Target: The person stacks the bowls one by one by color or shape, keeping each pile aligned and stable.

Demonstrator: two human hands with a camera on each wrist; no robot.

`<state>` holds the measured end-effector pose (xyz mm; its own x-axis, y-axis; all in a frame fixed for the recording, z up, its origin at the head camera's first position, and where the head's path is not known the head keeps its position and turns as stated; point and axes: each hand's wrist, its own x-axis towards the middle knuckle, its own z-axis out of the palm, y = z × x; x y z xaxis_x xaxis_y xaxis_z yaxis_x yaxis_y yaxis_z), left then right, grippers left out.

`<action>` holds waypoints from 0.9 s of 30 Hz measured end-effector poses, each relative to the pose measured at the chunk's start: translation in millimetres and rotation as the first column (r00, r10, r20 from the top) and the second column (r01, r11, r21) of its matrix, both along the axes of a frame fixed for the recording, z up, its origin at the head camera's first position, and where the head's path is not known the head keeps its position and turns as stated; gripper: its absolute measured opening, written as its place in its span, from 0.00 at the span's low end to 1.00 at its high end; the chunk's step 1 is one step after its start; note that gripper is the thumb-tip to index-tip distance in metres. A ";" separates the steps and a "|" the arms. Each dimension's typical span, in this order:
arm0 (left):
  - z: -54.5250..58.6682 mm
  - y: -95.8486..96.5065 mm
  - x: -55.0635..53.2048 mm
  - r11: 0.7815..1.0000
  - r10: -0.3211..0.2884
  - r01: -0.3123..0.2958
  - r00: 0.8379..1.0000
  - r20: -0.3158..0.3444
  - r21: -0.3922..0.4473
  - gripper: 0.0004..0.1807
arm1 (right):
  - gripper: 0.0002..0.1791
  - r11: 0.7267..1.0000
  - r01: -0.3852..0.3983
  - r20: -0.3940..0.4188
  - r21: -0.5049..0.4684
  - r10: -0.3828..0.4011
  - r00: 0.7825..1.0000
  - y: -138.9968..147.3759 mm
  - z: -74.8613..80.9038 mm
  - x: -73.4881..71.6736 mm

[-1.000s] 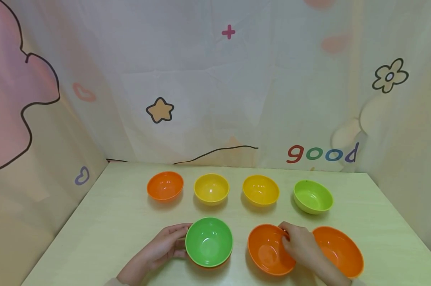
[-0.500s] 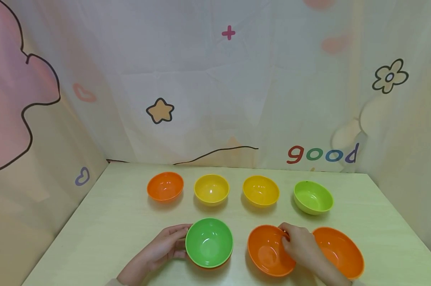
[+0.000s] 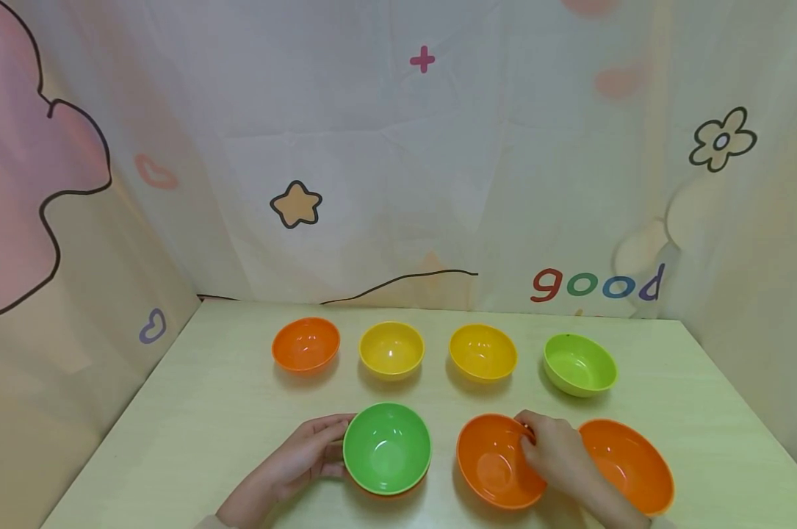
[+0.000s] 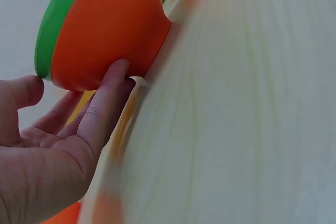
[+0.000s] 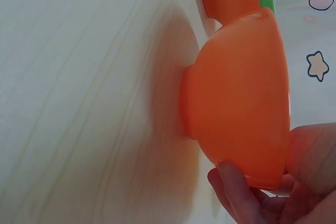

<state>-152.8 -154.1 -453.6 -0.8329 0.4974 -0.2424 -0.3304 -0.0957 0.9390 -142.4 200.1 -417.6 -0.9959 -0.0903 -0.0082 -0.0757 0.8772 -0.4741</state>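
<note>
In the head view a green bowl (image 3: 388, 448) sits nested in an orange bowl (image 4: 113, 30), which shows mostly in the left wrist view. My left hand (image 3: 308, 452) touches this stack from the left, the thumb tip at the green rim and fairly straight fingers against the orange side. To the right, my right hand (image 3: 557, 452) pinches the rim of another orange bowl (image 3: 496, 463), thumb on the inside and fingers underneath on the outer wall. The right wrist view shows that bowl (image 5: 239, 98) from the side, upright, its foot close over the table.
At the back stand an orange bowl (image 3: 305, 345), two yellow bowls (image 3: 391, 350) (image 3: 482, 353) and a lime green bowl (image 3: 579, 365). A larger-looking orange bowl (image 3: 626, 466) lies right of my right hand, partly behind the forearm. A printed cloth (image 3: 372, 147) hangs behind the table (image 3: 173, 411).
</note>
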 end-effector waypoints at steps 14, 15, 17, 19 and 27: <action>-0.5 0.4 -0.3 1.000 0.000 0.000 1.000 0.002 0.008 0.28 | 0.10 1.000 -0.018 -0.030 0.003 0.018 0.999 -4.5 8.6 -4.4; -0.4 0.5 -0.4 1.000 0.002 -0.002 1.000 0.002 0.006 0.28 | 0.10 1.000 -0.020 -0.038 0.010 0.021 0.999 -5.1 9.6 -4.9; -0.3 0.5 -0.5 1.000 0.004 -0.004 1.000 0.004 0.004 0.28 | 0.10 0.999 -0.031 -0.056 0.021 0.032 0.998 -6.0 11.7 -6.1; -0.3 0.5 -0.5 1.000 0.006 -0.006 1.000 0.005 0.004 0.28 | 0.10 0.999 -0.044 -0.069 0.030 0.046 0.997 -6.7 14.1 -7.3; -0.4 0.3 -0.1 1.000 0.010 -0.010 1.000 0.006 0.000 0.28 | 0.09 0.992 -0.116 -0.137 0.043 0.121 0.983 -9.6 26.4 -13.4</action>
